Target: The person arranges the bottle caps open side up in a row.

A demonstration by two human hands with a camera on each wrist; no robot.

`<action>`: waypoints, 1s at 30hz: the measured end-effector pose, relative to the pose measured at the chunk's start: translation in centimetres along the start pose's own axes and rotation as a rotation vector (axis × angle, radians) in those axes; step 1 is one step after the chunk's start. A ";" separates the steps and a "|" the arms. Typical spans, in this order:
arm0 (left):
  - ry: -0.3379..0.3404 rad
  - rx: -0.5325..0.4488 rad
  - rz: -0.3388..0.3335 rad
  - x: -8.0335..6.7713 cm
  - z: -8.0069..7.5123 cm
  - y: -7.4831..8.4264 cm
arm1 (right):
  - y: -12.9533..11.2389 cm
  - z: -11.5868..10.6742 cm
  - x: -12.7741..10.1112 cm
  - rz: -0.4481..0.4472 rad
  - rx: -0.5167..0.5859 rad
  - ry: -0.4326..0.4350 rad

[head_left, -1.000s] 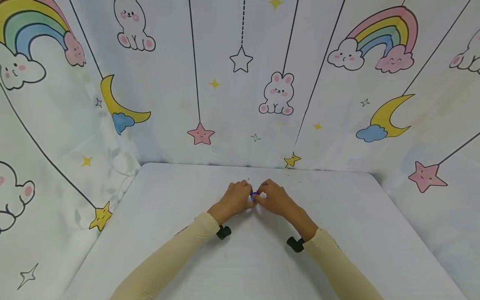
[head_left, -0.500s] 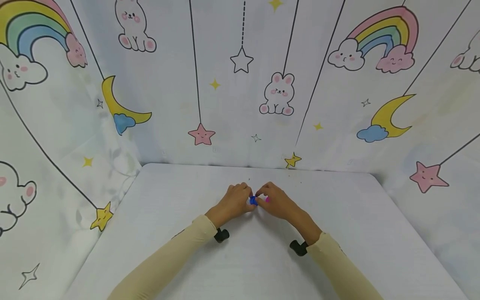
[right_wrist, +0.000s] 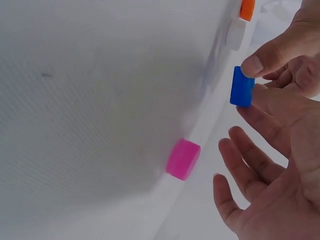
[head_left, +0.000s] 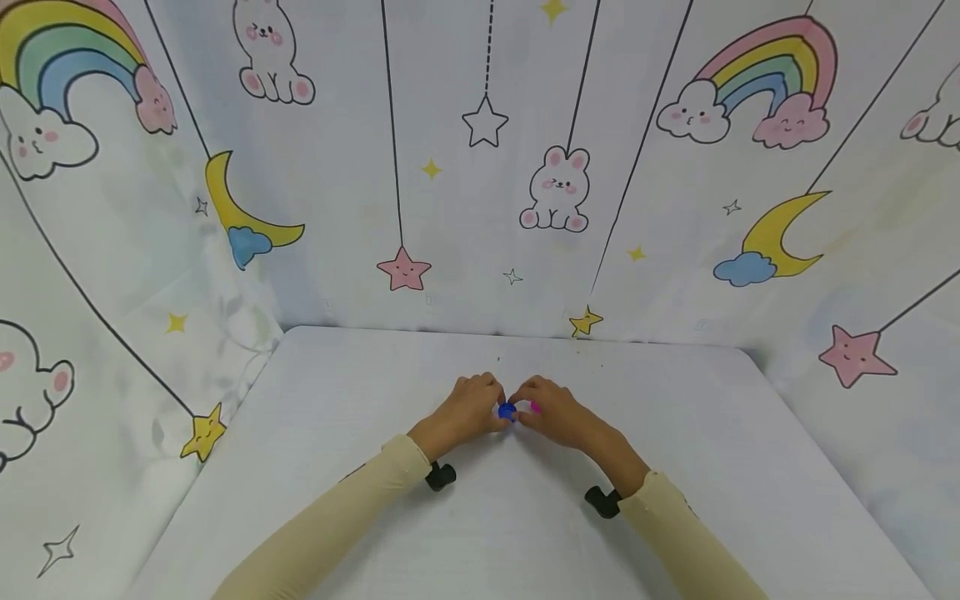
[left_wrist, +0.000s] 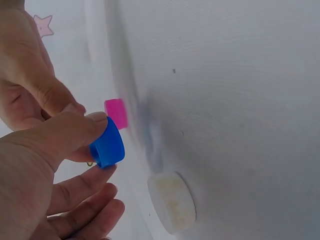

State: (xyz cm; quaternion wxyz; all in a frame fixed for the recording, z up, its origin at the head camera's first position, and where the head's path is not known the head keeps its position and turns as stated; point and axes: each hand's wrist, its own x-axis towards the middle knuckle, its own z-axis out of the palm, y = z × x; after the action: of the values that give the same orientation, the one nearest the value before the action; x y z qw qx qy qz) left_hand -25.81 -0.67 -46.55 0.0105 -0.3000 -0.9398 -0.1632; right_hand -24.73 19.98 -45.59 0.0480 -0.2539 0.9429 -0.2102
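A small blue plastic bottle cap (head_left: 507, 412) is held up between both hands, off the white table. My left hand (head_left: 467, 408) pinches it, the thumb on one side and the index fingertip at its lower rim in the left wrist view. From the other side, my right hand (head_left: 557, 412) holds the same cap (right_wrist: 241, 86) between thumb and index finger, its other fingers spread loosely. Part of the cap is covered by the fingertips. Behind the right hand's fingers, a pink cap (head_left: 536, 407) shows on the table.
On the table in the left wrist view lies a white cap (left_wrist: 172, 202) with yellowish marks. An orange cap (right_wrist: 247, 9) is near the top of the right wrist view. A patterned curtain (head_left: 480, 200) stands behind the table (head_left: 375, 542).
Both hands have come slightly nearer to me with the blue cap, which turned and now shows more of its face. The pink cap, hidden at first, has come into sight.
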 end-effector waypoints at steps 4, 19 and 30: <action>-0.023 -0.003 -0.001 -0.2 0.1 -0.1 | 0.1 0.3 0.0 0.002 -0.018 -0.021; -0.030 0.019 0.002 -0.3 0.9 -0.4 | -0.4 1.1 0.3 0.055 -0.104 -0.013; -0.047 0.047 0.009 -0.3 1.2 -0.3 | -0.2 1.3 0.1 0.028 -0.101 -0.012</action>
State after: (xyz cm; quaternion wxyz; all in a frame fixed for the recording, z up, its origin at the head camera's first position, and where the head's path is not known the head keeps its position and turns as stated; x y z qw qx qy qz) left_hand -25.65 -0.75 -47.80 -0.0037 -0.3076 -0.9420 -0.1340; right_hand -24.43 19.32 -46.71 0.0436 -0.2439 0.9555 -0.1603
